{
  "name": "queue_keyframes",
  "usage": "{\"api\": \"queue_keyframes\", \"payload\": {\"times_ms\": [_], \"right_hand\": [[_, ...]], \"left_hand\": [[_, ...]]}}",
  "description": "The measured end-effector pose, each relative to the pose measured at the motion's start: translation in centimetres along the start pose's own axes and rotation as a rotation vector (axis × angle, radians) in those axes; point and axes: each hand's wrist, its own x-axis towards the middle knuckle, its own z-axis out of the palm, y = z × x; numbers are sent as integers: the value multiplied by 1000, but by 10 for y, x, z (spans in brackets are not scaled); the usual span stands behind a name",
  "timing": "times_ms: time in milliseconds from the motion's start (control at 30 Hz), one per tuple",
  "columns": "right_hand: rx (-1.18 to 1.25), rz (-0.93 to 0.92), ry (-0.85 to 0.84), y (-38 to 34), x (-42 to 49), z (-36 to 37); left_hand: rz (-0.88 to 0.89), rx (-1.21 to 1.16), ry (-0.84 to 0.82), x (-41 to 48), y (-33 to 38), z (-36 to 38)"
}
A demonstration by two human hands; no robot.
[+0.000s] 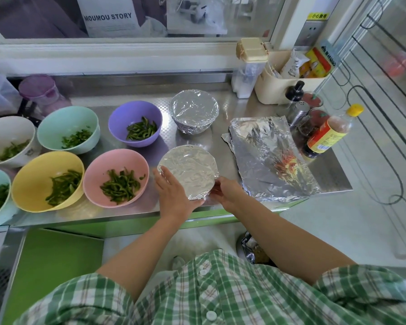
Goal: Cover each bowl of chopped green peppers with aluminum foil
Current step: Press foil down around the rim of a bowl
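Crimping is under way: the round foil-covered bowl (189, 170), at the steel table's (167, 144) front edge, is pressed by the left hand (174, 193), fingers flat, and gripped by the right hand (227, 193), fingers curled on its foil skirt. Next, a sheet from the crinkled aluminium foil stack (270, 158) is probably to be laid over the pink plastic bowl of chopped green peppers (116, 177).

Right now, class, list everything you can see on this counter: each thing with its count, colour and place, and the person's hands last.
foil-covered bowls: two, silver, centre-right, one behind the other
open bowls of peppers: six; white, two mint, purple, yellow, pink; left half
foil sheets: one stack, silver, right of the covered bowls
sauce bottle: one, yellow cap, right edge
cream caddy: one, back right
counter: one, steel, under everything
left hand: rests on the near covered bowl's left rim
right hand: holds its right side
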Motion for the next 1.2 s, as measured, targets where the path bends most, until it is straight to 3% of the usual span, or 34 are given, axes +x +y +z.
{"api": "queue_keyframes", "payload": {"times_ms": [133, 367, 433, 500, 567, 633, 900, 1000, 1200], "right_hand": [[24, 17, -21, -1, -1, -2], [-129, -62, 21, -12, 4, -5], [-134, -37, -11, -12, 3, -1], [-87, -10, -69, -10, 0, 3], [-59, 8, -99, -8, -3, 4], [-43, 6, -108, -8, -6, 6], [125, 39, -102, -14, -16, 15], [86, 50, -85, -14, -14, 17], [16, -44, -75, -19, -17, 14]], "left_hand": [[35, 3, -8, 4, -4, -2], [-100, -233, -34, -5, -8, 5], [-240, -431, 42, -7, -7, 10], [-459, -775, 89, -3, -6, 10], [-680, -1223, 51, 3, -6, 7], [-795, -1477, 19, 8, -11, 4], [-787, -1464, 2, 16, -10, 2], [-791, -1390, -33, 19, -11, 2], [-890, -1346, 129, 17, -12, -4]]}}
